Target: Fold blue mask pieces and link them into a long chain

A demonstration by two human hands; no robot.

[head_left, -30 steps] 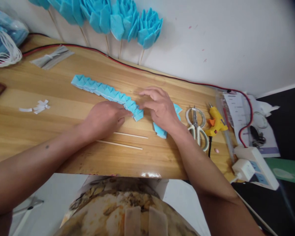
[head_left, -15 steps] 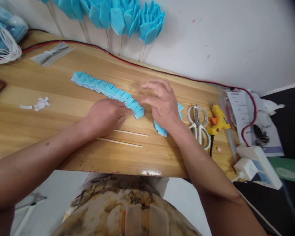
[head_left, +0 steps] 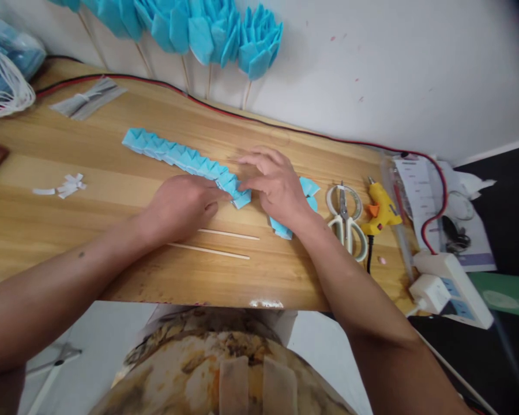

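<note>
A long row of folded light-blue petal pieces (head_left: 173, 153) lies slantwise across the wooden table. At its near right end, my left hand (head_left: 188, 202) rests with the index finger on the last pieces and the other fingers curled. My right hand (head_left: 279, 184) reaches over the same end from the right, fingers apart, its lower fingertips at the strip's edge. Partly hidden under my right hand and wrist are more blue pieces (head_left: 310, 189). Two thin wooden sticks (head_left: 229, 233) lie just below my left hand.
White-handled scissors (head_left: 343, 222) lie over a tape roll (head_left: 355, 199), beside a yellow glue gun (head_left: 380, 207). A power strip (head_left: 458, 288) is at the right. Blue flowers on sticks (head_left: 259, 46) lean against the wall. White paper scraps (head_left: 72, 185) lie left.
My right hand has moved left and slightly down, bringing its fingers to the end of the blue strip. My left hand stays at that end. The whole view has shifted slightly.
</note>
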